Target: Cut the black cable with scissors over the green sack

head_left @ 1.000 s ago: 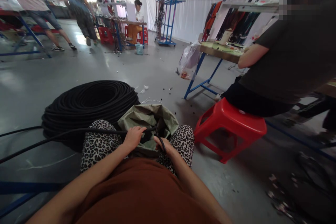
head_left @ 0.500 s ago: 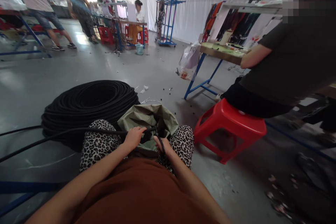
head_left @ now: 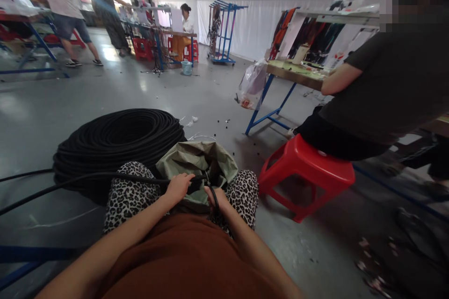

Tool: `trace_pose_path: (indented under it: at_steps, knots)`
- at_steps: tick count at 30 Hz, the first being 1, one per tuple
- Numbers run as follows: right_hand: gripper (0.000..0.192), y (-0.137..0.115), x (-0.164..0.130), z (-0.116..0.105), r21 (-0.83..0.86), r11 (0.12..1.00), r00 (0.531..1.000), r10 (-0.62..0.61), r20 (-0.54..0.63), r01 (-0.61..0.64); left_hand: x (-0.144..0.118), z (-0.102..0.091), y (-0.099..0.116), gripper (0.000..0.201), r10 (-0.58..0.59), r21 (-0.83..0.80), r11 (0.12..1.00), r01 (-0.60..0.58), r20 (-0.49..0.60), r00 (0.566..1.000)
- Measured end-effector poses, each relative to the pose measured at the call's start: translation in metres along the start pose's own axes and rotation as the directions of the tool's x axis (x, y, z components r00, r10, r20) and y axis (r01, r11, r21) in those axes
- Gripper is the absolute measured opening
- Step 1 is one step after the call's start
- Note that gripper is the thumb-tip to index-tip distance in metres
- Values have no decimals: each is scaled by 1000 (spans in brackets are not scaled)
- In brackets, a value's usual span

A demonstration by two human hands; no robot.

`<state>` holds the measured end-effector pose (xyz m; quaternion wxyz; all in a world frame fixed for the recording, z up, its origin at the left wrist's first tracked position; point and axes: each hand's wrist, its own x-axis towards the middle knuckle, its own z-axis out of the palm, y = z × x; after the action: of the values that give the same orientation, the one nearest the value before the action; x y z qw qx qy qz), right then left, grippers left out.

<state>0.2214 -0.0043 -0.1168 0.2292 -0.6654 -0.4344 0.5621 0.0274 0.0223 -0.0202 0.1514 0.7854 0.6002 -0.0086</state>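
My left hand [head_left: 178, 187] is closed around a thick black cord [head_left: 140, 178] that stretches in from the left across my knee. The cord's end reaches past my fingers, over the mouth of an olive-green bag [head_left: 171, 159] between my knees. In my right hand [head_left: 220, 197] is a pair of scissors [head_left: 214, 198] with black handles. Its metal blades point up and away from me, close to the cord's end; whether they touch it I cannot tell. A large coil of black cord [head_left: 91, 142] lies on the floor to the left, just beyond my knee.
At right, a co-worker sits on a red plastic stool [head_left: 315, 161] by a workbench [head_left: 298, 71]. A plastic bag [head_left: 251, 84] hangs from that bench. Blue metal bars [head_left: 35, 253] cross the lower left. Farther back are a blue rack [head_left: 226, 32], a bucket [head_left: 186, 67] and several people.
The view has tilted slightly. The scissor blades show more clearly beside the cord's end, while both hands keep nearly the same place. In the background, a standing person's arm is now stretched out.
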Motion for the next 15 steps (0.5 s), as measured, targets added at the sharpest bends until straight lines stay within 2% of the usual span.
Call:
trace_pose_path:
  at_steps: [8,15]
  knots:
    - [56,-7,-4,-3,-24,1000,1000,19,10,-18,2,2,-1,42,4,-29,1000,-4,0,1000]
    - [52,-6,-7,-3,38,999,999,30,25,-31,4,-2,0,45,-13,11,1000,12,56,998]
